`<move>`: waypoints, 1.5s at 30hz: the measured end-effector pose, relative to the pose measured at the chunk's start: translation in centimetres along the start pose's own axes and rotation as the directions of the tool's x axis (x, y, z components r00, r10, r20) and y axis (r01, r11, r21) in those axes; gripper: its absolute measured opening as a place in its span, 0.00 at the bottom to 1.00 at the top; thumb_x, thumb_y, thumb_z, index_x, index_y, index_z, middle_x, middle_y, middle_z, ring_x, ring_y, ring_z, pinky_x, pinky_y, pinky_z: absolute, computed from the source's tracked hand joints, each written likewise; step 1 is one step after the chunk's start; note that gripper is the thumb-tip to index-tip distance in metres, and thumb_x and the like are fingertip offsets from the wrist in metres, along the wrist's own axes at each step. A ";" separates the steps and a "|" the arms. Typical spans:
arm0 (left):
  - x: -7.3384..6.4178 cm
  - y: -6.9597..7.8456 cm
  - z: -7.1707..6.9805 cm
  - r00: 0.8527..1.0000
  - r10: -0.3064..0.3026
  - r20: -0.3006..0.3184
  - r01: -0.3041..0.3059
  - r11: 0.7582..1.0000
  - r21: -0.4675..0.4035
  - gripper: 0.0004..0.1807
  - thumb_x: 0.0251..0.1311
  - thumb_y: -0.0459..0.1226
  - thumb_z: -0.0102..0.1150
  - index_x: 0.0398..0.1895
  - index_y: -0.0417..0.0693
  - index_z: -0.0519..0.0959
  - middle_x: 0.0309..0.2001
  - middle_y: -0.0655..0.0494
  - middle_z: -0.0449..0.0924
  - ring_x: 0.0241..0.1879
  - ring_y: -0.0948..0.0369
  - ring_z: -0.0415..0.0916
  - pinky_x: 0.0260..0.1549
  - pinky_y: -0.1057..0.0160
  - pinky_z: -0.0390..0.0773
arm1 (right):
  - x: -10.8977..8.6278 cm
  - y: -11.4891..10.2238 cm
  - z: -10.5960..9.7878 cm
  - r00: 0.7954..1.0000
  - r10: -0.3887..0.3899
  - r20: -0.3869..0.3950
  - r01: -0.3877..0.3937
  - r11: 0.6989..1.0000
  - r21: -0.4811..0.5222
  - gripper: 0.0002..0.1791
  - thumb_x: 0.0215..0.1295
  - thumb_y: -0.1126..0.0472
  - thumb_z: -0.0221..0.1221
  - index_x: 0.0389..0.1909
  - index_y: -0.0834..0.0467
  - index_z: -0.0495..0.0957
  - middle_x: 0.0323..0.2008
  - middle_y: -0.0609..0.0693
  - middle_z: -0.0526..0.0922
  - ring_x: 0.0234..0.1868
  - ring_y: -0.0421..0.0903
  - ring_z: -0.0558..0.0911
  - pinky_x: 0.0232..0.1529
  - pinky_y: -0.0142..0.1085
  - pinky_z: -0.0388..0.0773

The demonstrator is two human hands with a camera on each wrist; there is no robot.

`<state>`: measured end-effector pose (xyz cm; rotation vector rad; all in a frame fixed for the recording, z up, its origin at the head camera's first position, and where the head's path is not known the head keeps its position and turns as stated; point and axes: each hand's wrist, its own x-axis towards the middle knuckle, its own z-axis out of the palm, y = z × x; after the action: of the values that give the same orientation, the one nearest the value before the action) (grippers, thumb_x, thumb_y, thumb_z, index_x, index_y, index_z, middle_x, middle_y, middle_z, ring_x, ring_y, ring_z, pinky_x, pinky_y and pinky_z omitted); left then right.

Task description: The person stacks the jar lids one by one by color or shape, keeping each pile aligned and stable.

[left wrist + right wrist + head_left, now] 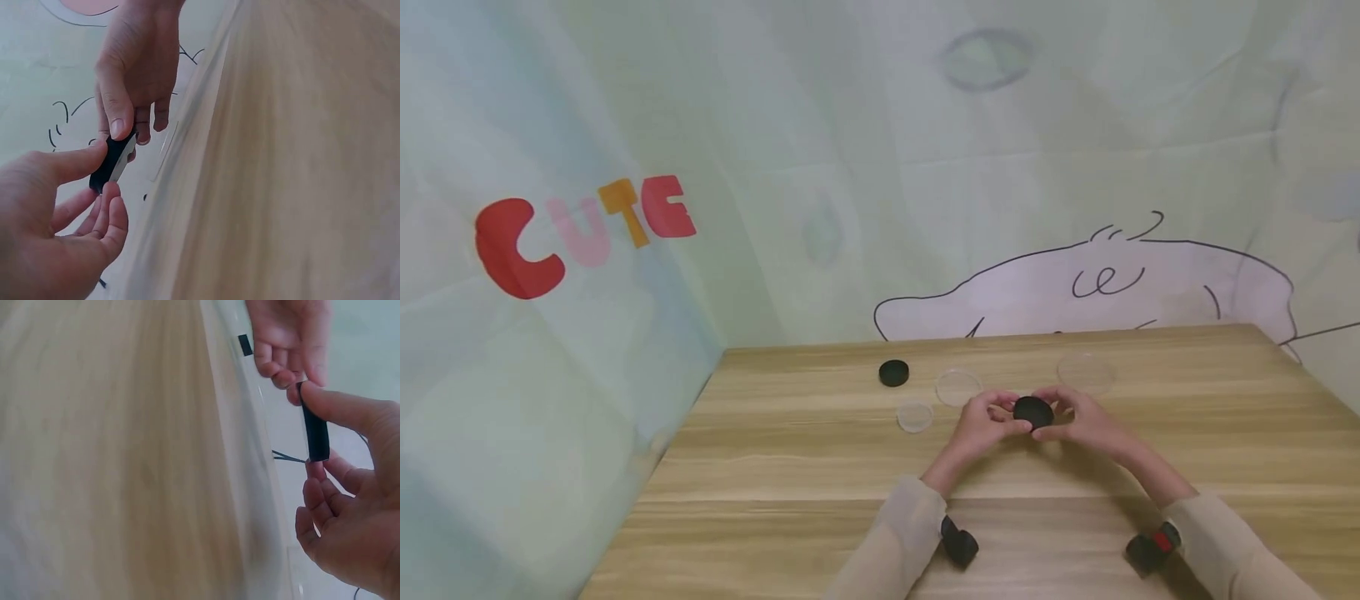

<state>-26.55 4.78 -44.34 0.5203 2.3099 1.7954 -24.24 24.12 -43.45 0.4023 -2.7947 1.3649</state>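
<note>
Your left hand (979,423) and right hand (1081,422) are both clamped on the same black disc (1033,414), thumbs and fingers pinching its rim from opposite sides. You have it between your hands over the table (760,475), right of the middle in the head view. It is round, with a matte dark face and a thick black edge; the left wrist view shows a paler, whitish face on its other side.

Left of your hands lies a second black disc (893,373), thick-edged and round. Near it are a thin clear disc (958,387) and a smaller clear disc (914,417), while a larger clear disc (1086,374) lies just beyond your right hand. All three look transparent and smooth.

Under them the table runs in pale tan, wood-grained bands. Pale sleeves (891,529) cover your forearms, with a dark device at each wrist. Around you hangs soft green-blue fabric (820,150), lightly creased, printed with colourful CUTE lettering (520,250) and a black-outlined white cartoon figure (1037,292).
</note>
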 end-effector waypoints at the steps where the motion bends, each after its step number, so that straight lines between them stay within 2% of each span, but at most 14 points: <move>1: 0.0 -0.2 0.1 1.000 0.008 -0.001 -0.008 1.000 -0.001 0.20 0.51 0.31 0.71 0.49 0.36 0.80 0.41 0.47 0.82 0.31 0.70 0.74 0.32 0.76 0.74 | -0.1 0.1 0.0 1.000 -0.004 0.002 0.004 1.000 0.004 0.34 0.49 0.59 0.72 0.56 0.68 0.73 0.46 0.60 0.81 0.40 0.44 0.73 0.39 0.32 0.69; 5: 0.0 -1.0 0.4 1.000 0.019 0.010 -0.019 1.000 0.002 0.19 0.51 0.31 0.70 0.47 0.36 0.81 0.40 0.47 0.83 0.30 0.71 0.73 0.32 0.77 0.74 | -0.2 0.5 0.2 0.999 -0.012 0.041 0.010 0.999 0.045 0.34 0.51 0.59 0.71 0.57 0.69 0.72 0.43 0.60 0.82 0.40 0.42 0.76 0.39 0.30 0.71; 9: -0.3 -1.5 0.4 0.999 0.000 0.034 -0.001 1.000 0.015 0.19 0.50 0.30 0.70 0.46 0.34 0.80 0.37 0.47 0.83 0.29 0.72 0.70 0.31 0.77 0.72 | -0.3 1.2 0.7 0.996 -0.013 0.093 0.007 0.997 0.071 0.35 0.52 0.59 0.71 0.58 0.71 0.70 0.46 0.62 0.82 0.43 0.44 0.77 0.41 0.27 0.72; 13: -0.4 -1.7 0.3 0.999 -0.009 0.035 0.009 1.000 0.007 0.19 0.48 0.29 0.71 0.45 0.33 0.81 0.35 0.49 0.82 0.29 0.71 0.69 0.31 0.78 0.71 | -0.4 1.6 1.3 0.997 0.006 0.081 -0.010 0.999 0.052 0.35 0.51 0.58 0.71 0.58 0.70 0.70 0.49 0.61 0.81 0.46 0.45 0.76 0.44 0.27 0.71; 16: -0.3 -1.7 0.4 0.999 -0.012 0.033 0.012 1.000 0.010 0.19 0.47 0.29 0.72 0.45 0.34 0.81 0.35 0.51 0.82 0.29 0.72 0.69 0.31 0.78 0.71 | -0.6 1.5 1.5 0.998 0.010 0.061 -0.013 0.999 0.035 0.36 0.51 0.58 0.72 0.58 0.69 0.71 0.50 0.61 0.81 0.49 0.48 0.77 0.49 0.32 0.71; 19: -0.3 -1.8 0.6 0.999 -0.022 0.033 0.021 1.000 0.014 0.19 0.47 0.29 0.72 0.45 0.34 0.81 0.34 0.53 0.81 0.28 0.72 0.69 0.31 0.78 0.71 | -0.9 1.4 1.5 0.998 0.009 0.060 -0.010 1.000 0.018 0.36 0.52 0.58 0.71 0.59 0.69 0.70 0.53 0.63 0.80 0.53 0.52 0.77 0.55 0.40 0.71; 27: -0.4 -1.9 0.7 0.999 0.008 0.041 -0.010 0.999 0.049 0.19 0.46 0.27 0.72 0.44 0.33 0.80 0.33 0.51 0.81 0.28 0.72 0.68 0.31 0.78 0.71 | -1.2 1.3 1.8 0.999 0.036 0.040 -0.036 0.999 -0.006 0.36 0.51 0.58 0.72 0.58 0.70 0.71 0.56 0.66 0.77 0.58 0.61 0.75 0.60 0.55 0.69; 31: -0.4 -1.8 0.4 0.999 0.014 0.040 -0.016 0.998 0.061 0.19 0.47 0.28 0.72 0.44 0.32 0.80 0.33 0.51 0.81 0.28 0.73 0.68 0.31 0.78 0.71 | -0.9 1.2 1.9 0.999 0.007 0.035 -0.006 1.000 -0.017 0.36 0.50 0.58 0.72 0.57 0.71 0.71 0.55 0.66 0.78 0.57 0.60 0.76 0.59 0.55 0.69; 37: -0.2 -1.7 0.4 0.999 0.011 0.039 -0.013 0.998 0.066 0.19 0.47 0.28 0.71 0.44 0.31 0.80 0.34 0.50 0.81 0.28 0.73 0.68 0.31 0.79 0.71 | -0.8 1.5 1.7 0.999 -0.045 0.030 0.045 0.999 -0.018 0.34 0.52 0.59 0.71 0.56 0.72 0.71 0.52 0.66 0.79 0.53 0.57 0.77 0.55 0.43 0.71; 39: -0.1 -1.6 0.4 0.999 0.016 0.037 -0.019 0.997 0.070 0.19 0.47 0.29 0.72 0.44 0.32 0.80 0.35 0.50 0.81 0.28 0.73 0.68 0.31 0.78 0.71 | -0.7 1.6 1.6 0.998 -0.057 0.021 0.057 0.998 -0.019 0.34 0.52 0.59 0.71 0.56 0.72 0.71 0.52 0.66 0.79 0.53 0.56 0.77 0.55 0.43 0.71; 45: -0.2 -1.7 0.3 0.999 0.017 0.044 -0.022 0.994 0.111 0.20 0.47 0.30 0.73 0.45 0.32 0.81 0.35 0.50 0.81 0.28 0.73 0.68 0.31 0.79 0.71 | -0.7 1.6 1.7 0.997 -0.067 0.034 0.067 0.998 -0.008 0.38 0.52 0.58 0.72 0.59 0.73 0.69 0.56 0.69 0.76 0.57 0.63 0.76 0.61 0.58 0.67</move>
<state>-26.54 4.65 -46.05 0.5942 2.3944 1.6536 -23.71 23.90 -45.89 0.5186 -2.7857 1.3442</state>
